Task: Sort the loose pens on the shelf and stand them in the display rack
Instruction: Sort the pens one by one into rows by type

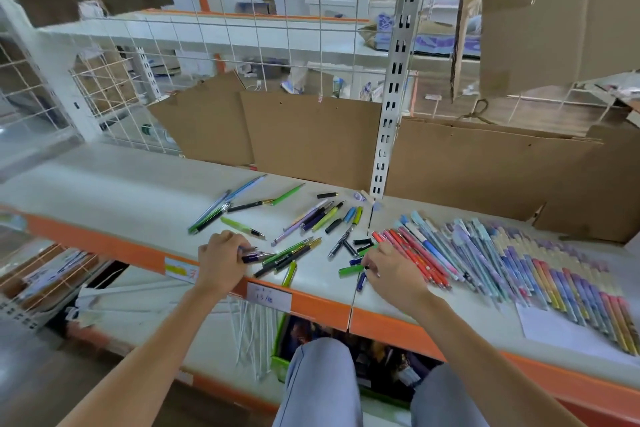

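Your grey-trousered knees (pixel 317 378) below orange-edged white shelf (pixel 104 191).
Your left hand (pixel 221 262) grips a dark purple pen (pixel 258 256); your right hand (pixel 391 270) pinches a green pen (pixel 349 270) among scattered loose pens (pixel 311 218).

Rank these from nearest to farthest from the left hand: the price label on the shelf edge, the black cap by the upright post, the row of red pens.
From the left hand:
1. Price label, just below, right of the wrist.
2. Black cap, farther back, toward the post.
3. Red pens, across the shelf, beyond the right hand.
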